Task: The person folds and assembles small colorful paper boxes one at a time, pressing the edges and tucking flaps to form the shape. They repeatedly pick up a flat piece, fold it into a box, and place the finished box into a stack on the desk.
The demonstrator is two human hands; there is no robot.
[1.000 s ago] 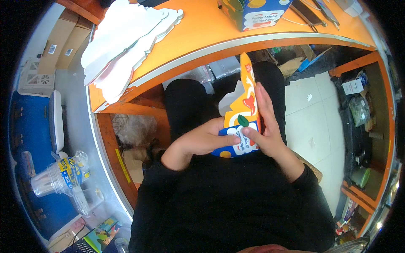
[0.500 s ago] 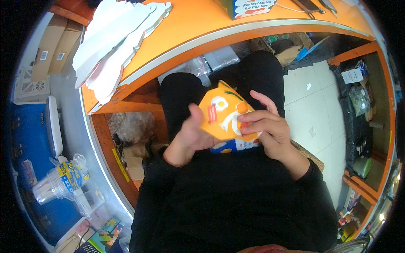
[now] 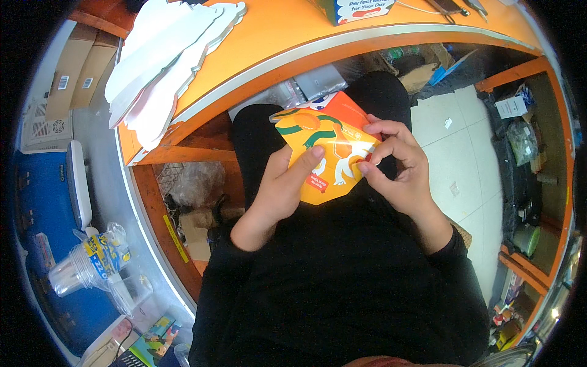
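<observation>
Above my lap I hold a printed cardboard box, yellow-orange with green and white drawings and a red panel on its far side. My left hand grips its left edge, the thumb pressed flat on the yellow face. My right hand pinches the right side with thumb and fingers, where a flap or edge bends. The fingers behind the box are partly hidden. A pile of flat white die-cut cardboard sheets lies on the orange table ahead to the left.
Another printed box stands at the table's far edge, near dark tools. To the left are stacked plastic cups on a grey surface and brown cartons. Orange shelves with packages stand to the right, beside white floor tiles.
The box has been turned in my hands, so a red panel and a green-striped part now show. My left thumb has come down onto its face; my right hand has shifted slightly along the right edge.
</observation>
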